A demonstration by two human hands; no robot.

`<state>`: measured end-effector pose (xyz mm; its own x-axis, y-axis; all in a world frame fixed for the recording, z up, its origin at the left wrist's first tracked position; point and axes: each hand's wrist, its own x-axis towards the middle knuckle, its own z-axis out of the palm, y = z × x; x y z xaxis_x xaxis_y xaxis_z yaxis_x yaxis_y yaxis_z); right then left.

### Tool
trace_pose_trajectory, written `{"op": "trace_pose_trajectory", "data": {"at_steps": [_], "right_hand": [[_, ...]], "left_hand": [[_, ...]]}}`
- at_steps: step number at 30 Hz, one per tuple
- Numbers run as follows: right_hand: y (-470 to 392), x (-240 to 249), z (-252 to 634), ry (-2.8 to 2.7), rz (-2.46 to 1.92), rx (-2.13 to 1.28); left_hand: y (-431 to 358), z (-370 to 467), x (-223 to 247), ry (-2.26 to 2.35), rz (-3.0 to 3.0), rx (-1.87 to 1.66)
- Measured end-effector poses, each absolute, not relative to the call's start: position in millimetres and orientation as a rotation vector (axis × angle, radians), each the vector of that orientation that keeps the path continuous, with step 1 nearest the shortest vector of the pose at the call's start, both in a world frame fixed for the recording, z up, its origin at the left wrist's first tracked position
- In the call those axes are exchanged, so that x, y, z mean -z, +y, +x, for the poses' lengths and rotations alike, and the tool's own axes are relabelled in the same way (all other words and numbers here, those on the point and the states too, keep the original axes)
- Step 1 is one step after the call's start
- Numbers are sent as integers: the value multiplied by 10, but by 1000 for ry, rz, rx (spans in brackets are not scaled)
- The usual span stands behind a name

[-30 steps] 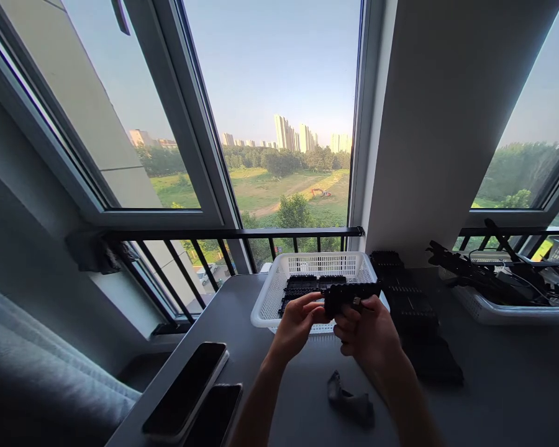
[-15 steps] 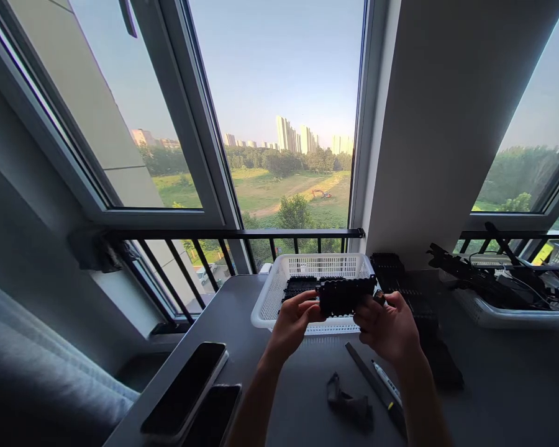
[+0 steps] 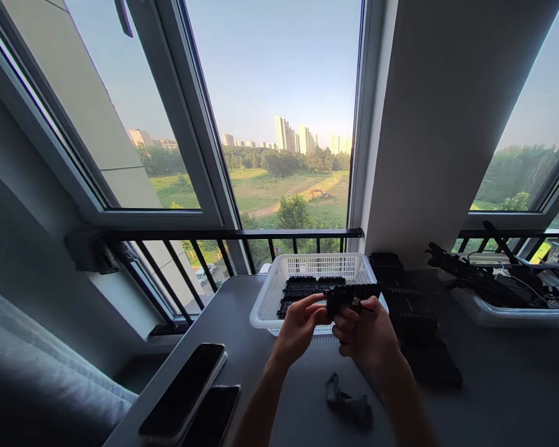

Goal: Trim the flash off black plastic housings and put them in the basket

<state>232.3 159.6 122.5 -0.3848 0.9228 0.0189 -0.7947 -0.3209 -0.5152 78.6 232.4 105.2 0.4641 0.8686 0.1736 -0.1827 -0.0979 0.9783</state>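
Observation:
A black plastic part with a toothed edge (image 3: 359, 290) is held up over the front of a white basket (image 3: 259, 321). My left hand (image 3: 294, 328) pinches its left end between fingers and thumb. My right hand (image 3: 369, 334) grips it from below and the right, fingers curled under. A small metallic piece (image 3: 356, 302) shows by the right thumb; its kind is unclear. Similar black parts (image 3: 300, 286) lie inside the basket. The underside of the held part is hidden by my right hand.
Two phones (image 3: 186, 388) lie at the left. A crumpled dark piece (image 3: 348, 402) rests nearer me. Black parts (image 3: 431, 360) are stacked along the right of the basket. Farther right stands another basket (image 3: 498, 320) with black pieces and cables. A railing (image 3: 256, 234) runs behind the table.
The black part has tilted from facing me to nearly edge-on. My right hand has moved left and inward, now covering the marker and most of the dark stick on the table.

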Motion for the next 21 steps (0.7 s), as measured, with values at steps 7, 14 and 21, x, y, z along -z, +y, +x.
{"op": "trace_pose_trajectory", "data": {"at_steps": [7,14,21], "right_hand": [[1620,-1211,2110,-602,-397,-1915],[1553,-1261,2092,-737,-534,-1778],[1584,-1178,2224,-825,-1221,-714]], "left_hand": [[2296,824,-1028,686,1514,-1011],[2305,805,-1124,743,1396,-1034],[2323,792,-1155,739,1055,-1123]]}}
